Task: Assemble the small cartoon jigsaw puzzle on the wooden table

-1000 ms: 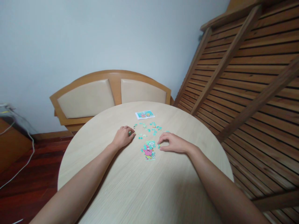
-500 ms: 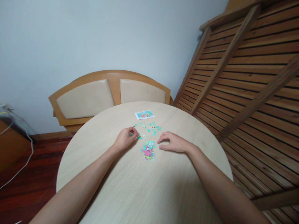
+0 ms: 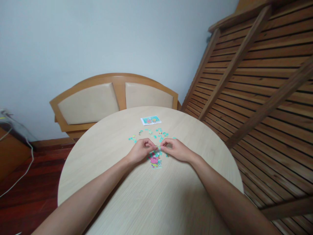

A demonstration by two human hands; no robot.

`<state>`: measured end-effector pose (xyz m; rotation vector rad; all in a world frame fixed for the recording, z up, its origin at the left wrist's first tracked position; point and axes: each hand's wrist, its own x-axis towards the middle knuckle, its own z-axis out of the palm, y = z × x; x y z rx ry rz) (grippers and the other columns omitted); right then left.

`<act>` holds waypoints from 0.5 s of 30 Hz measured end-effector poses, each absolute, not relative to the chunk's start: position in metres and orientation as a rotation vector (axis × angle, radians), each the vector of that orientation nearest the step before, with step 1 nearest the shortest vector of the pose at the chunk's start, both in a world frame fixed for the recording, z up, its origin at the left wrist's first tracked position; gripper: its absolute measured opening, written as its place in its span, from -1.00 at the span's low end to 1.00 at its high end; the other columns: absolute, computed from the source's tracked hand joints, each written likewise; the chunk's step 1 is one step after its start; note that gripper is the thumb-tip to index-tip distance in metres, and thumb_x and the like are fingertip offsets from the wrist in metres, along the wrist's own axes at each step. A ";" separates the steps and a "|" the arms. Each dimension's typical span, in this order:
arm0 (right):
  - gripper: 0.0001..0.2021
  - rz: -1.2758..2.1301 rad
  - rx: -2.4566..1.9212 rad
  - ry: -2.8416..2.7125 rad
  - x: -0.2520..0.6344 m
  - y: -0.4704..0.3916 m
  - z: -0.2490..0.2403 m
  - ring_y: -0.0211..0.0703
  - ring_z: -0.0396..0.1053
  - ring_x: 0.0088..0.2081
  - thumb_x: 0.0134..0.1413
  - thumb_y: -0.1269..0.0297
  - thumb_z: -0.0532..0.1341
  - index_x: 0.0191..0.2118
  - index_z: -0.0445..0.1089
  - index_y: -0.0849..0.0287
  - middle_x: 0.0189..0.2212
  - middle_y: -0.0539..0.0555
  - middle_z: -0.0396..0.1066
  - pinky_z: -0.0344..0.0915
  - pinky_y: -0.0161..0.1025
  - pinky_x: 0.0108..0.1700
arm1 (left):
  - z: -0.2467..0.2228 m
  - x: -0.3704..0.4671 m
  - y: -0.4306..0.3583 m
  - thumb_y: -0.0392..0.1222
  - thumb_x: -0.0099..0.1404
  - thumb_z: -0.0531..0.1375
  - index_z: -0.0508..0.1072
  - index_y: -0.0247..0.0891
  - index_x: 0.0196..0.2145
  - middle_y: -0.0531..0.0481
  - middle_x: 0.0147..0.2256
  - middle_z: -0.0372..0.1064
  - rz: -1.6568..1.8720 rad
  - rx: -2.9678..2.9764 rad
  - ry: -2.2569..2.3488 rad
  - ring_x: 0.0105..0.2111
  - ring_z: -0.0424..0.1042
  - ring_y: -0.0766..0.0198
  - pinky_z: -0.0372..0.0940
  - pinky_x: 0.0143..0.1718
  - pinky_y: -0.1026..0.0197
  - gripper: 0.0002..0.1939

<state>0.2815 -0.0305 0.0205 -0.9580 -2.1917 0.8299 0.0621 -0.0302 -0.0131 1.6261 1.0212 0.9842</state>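
Above the top edge of a partly joined jigsaw puzzle (image 3: 155,160), with a pink cartoon figure on it, my two hands meet fingertip to fingertip. My left hand (image 3: 141,150) is closed in a pinch on a small yellow-green puzzle piece (image 3: 157,147). From the other side, the thumb and index finger of my right hand (image 3: 176,149) pinch at that same piece. My fingers hide part of the piece and the puzzle's upper part. Loose turquoise puzzle pieces (image 3: 165,134) lie scattered just beyond my hands.
A picture card (image 3: 151,120) showing cartoon figures lies toward the far side of the round wooden table (image 3: 117,209). Behind the table stands a headboard with padded panels (image 3: 89,103). A slatted wooden frame (image 3: 246,85) leans along the right side.
My left hand has moved right from the loose pieces to the top of the puzzle, bringing a piece. My right hand has shifted slightly left, its fingers closing from apart to a pinch.
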 end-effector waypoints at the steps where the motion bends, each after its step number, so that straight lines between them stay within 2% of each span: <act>1: -0.82 0.827 -0.958 -2.192 0.282 -0.030 0.020 -0.13 0.43 -0.23 0.20 0.17 0.21 -0.30 0.46 0.17 -0.31 0.07 0.52 0.33 -0.19 -0.08 | -0.012 0.062 -0.032 0.05 0.19 0.33 0.43 -0.30 -0.40 -0.11 -0.39 0.53 0.973 1.663 1.011 -0.41 0.49 0.23 0.36 -0.34 0.20 -0.66; 5: -0.88 0.772 -0.979 -2.267 0.289 -0.027 0.020 -0.16 0.42 -0.26 0.16 0.30 0.18 -0.34 0.44 0.17 -0.34 0.05 0.51 0.32 -0.23 -0.13 | -0.007 0.058 -0.039 -0.01 0.24 0.30 0.49 -0.25 -0.24 -0.13 -0.20 0.54 0.909 2.081 1.044 -0.18 0.50 0.12 0.36 -0.08 0.09 -0.74; 8: -0.90 0.681 -0.940 -2.392 0.295 -0.025 0.021 -0.16 0.40 -0.27 0.09 0.41 0.17 -0.39 0.43 0.18 -0.37 0.04 0.48 0.29 -0.23 -0.12 | -0.004 0.054 -0.042 -0.03 0.24 0.31 0.49 -0.21 -0.08 -0.13 -0.09 0.50 0.817 2.426 0.995 -0.04 0.44 0.07 0.27 0.08 0.02 -0.67; 15: -0.90 0.572 -0.820 -2.525 0.300 -0.020 0.013 -0.16 0.38 -0.24 0.04 0.49 0.19 -0.43 0.39 0.18 -0.37 0.03 0.47 0.26 -0.21 -0.05 | 0.005 0.046 -0.042 -0.08 0.32 0.24 0.52 -0.21 -0.06 -0.16 0.01 0.45 0.588 2.673 0.883 0.03 0.40 0.05 0.24 0.13 -0.01 -0.73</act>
